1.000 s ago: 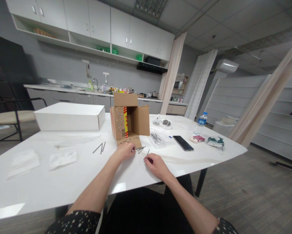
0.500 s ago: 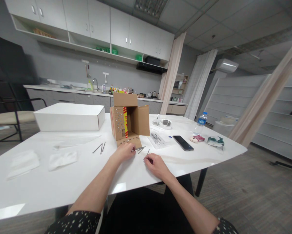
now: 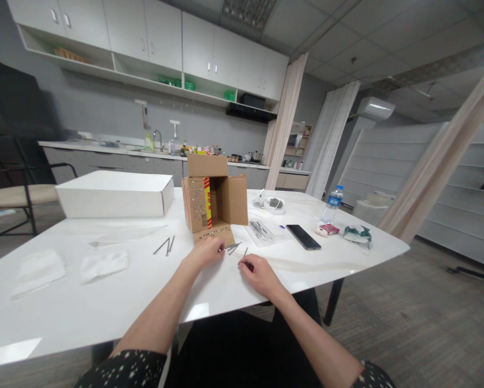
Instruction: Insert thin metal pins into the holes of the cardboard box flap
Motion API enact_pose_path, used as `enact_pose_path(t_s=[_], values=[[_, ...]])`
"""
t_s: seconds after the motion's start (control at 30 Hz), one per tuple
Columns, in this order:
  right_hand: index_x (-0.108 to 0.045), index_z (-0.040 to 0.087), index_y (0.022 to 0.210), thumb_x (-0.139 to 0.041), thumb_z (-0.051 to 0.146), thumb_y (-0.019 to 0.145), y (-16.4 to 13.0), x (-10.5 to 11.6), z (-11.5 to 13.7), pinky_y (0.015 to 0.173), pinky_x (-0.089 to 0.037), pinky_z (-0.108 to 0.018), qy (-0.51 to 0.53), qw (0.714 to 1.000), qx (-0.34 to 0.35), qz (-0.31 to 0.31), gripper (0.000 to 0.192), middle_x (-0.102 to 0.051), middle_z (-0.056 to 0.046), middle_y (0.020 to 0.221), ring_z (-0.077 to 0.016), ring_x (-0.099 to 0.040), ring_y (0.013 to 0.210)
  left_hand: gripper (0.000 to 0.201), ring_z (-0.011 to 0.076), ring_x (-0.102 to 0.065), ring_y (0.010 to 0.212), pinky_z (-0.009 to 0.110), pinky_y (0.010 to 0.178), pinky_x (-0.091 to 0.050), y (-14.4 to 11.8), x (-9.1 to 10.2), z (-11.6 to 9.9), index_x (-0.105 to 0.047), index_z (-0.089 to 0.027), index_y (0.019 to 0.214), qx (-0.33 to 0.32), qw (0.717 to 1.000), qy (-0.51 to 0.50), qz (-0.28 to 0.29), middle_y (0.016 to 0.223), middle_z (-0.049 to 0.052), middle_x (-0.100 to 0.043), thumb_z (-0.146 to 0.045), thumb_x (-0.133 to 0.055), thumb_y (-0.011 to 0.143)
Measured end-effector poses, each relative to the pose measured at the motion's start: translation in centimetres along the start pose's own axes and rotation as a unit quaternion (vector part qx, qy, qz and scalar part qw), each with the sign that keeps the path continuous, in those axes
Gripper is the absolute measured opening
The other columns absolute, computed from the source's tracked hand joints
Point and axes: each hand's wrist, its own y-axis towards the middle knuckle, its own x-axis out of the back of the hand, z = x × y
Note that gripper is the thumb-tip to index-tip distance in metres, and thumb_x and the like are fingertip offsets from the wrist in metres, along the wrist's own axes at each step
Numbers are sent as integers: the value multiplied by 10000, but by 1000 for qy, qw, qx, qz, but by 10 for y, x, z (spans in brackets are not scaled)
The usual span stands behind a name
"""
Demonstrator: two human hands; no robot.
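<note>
My left hand (image 3: 208, 253) rests on the table in front of the cardboard box, its fingers curled together beside several metal nails (image 3: 233, 248). What those fingers hold, if anything, is hidden. Farther right, my right hand (image 3: 259, 275) lies on the table with thumb and fingers drawn together; its grip is too small to make out. One short nail (image 3: 245, 251) shows just beyond its fingertips. The open cardboard box (image 3: 237, 199) faces me, flaps spread, with many small shiny bits on its left side and front flap. More long nails (image 3: 170, 246) lie to the left.
A white box (image 3: 112, 195) stands at the back left, with white cloths (image 3: 104, 266) nearer me. On the right are clear plastic bags (image 3: 261, 233), a phone (image 3: 303, 237), a water bottle (image 3: 332, 203), a red-and-white packet (image 3: 327, 230) and a green-white packet (image 3: 357, 235). A white cable (image 3: 274, 205) lies behind.
</note>
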Motion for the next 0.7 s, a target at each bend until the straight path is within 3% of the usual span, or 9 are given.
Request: enact_pose_path(t_s=[0.7], values=[[-688,175,810,-532,162,856,0,-2,-4,681,-418,-248,0,1000,5,-5,163,-685,-37,793,-154,-583,708,171,233,-659,888,296,732,-452,2,-2,2,-674,-198,851,-1,1000,-15,-2,916,82,-719,-223,-508,816]])
